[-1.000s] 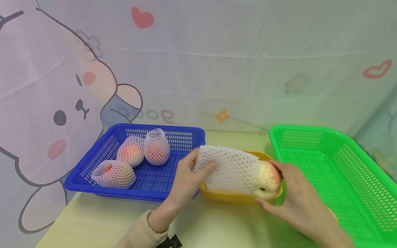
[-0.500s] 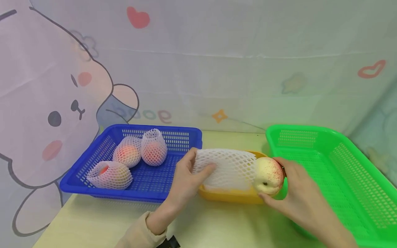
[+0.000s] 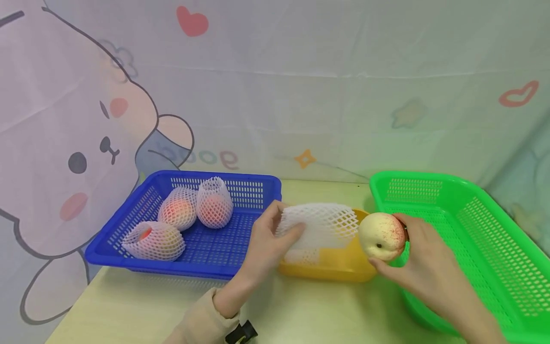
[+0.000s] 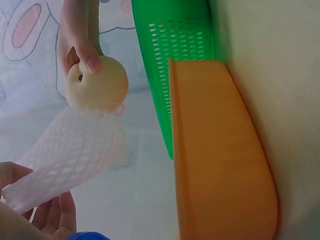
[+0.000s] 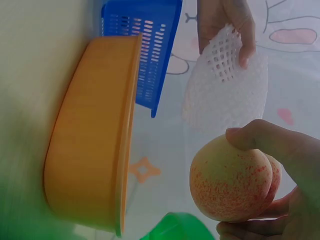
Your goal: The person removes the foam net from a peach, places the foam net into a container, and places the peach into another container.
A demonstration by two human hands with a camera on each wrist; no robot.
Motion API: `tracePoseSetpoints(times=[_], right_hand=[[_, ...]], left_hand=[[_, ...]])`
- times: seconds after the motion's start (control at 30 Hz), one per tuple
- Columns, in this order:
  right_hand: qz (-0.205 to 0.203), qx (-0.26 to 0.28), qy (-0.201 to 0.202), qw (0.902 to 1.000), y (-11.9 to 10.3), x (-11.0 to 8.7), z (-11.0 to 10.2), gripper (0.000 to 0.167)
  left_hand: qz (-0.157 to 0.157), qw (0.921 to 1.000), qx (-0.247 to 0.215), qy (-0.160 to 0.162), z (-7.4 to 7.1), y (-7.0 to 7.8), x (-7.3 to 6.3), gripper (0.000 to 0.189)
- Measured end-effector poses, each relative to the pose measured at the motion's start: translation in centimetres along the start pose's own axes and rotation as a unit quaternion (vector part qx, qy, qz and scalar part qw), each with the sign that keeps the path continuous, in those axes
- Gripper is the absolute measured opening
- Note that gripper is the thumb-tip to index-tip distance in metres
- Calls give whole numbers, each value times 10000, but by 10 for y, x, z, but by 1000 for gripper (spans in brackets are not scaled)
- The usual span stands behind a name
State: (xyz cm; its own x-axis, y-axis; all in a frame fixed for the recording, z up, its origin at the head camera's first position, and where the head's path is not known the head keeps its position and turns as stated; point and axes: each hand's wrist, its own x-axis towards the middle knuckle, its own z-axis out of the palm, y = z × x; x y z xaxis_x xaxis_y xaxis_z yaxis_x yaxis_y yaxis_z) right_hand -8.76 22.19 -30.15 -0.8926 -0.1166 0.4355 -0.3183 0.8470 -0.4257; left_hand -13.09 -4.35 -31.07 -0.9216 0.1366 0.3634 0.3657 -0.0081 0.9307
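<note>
My right hand (image 3: 429, 267) grips a pale yellow peach (image 3: 380, 236) with red speckles, thumb at the near side and fingers behind. In the right wrist view the bare peach (image 5: 232, 177) shows its red-flecked side and crease. A white foam net sleeve (image 3: 320, 224) hangs from my left hand (image 3: 264, 241), pinched at its left end between thumb and fingers. The sleeve's right end lies just beside the peach, and in the left wrist view the sleeve (image 4: 75, 150) looks hollow and limp. Both are held above a yellow basin (image 3: 331, 274).
More white foam netting (image 3: 301, 256) lies in the yellow basin. On the left stands a blue basket (image 3: 172, 268) with three peaches in foam nets, one of them a net-wrapped peach (image 3: 215, 205) standing upright. A large green basket (image 3: 442, 229) is at the right, and a printed curtain hangs behind.
The peach has come out of the foam sleeve as my right hand drew it rightward. The sleeve has collapsed flat in my left hand, and more of the yellow basin shows.
</note>
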Motion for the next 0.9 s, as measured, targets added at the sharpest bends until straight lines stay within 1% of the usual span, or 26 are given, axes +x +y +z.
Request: tracePoseSetpoints(times=[0.07,0.13,0.27,0.33,0.4,0.5,0.57,0.6,0.67,0.73,0.83,0.9], right_hand=[[-30,28,13,10000,6,2,0,80],[-135,6,120,9998,12,5,0,80],[-246,-142,317,9991,24,10,-4,77],[-114,-268,201,9994,28,10,-7,78],[36,-393,5,9992,31,10,-10,78],[364,-529,-421,9970,34,8,-14,83],[585,-596,-602,9947,34,9,-17,82],[704,-629,-659,9933,34,9,-17,78],[902,-683,-728,9909,34,11,-18,68],[1007,-790,-652,9896,34,12,-19,60],[1060,-914,-637,9881,36,11,-19,56],[1034,-1018,-624,9875,38,11,-19,59]], left_hand=[[25,10000,39,8,2,-2,1,18],[91,9999,110,13,5,-4,1,18],[335,9982,503,-4,10,-7,3,17],[469,9965,685,-81,13,-9,3,15],[520,9952,807,-181,15,-12,3,15],[488,9949,833,-300,19,-16,4,15],[428,9948,868,-308,21,-18,5,16],[420,9948,876,-306,22,-19,5,16],[410,9943,943,-291,24,-20,6,16],[425,9923,1129,-280,27,-22,7,15],[504,9868,1522,-244,30,-24,7,18],[693,9818,1761,-168,33,-26,7,21]])
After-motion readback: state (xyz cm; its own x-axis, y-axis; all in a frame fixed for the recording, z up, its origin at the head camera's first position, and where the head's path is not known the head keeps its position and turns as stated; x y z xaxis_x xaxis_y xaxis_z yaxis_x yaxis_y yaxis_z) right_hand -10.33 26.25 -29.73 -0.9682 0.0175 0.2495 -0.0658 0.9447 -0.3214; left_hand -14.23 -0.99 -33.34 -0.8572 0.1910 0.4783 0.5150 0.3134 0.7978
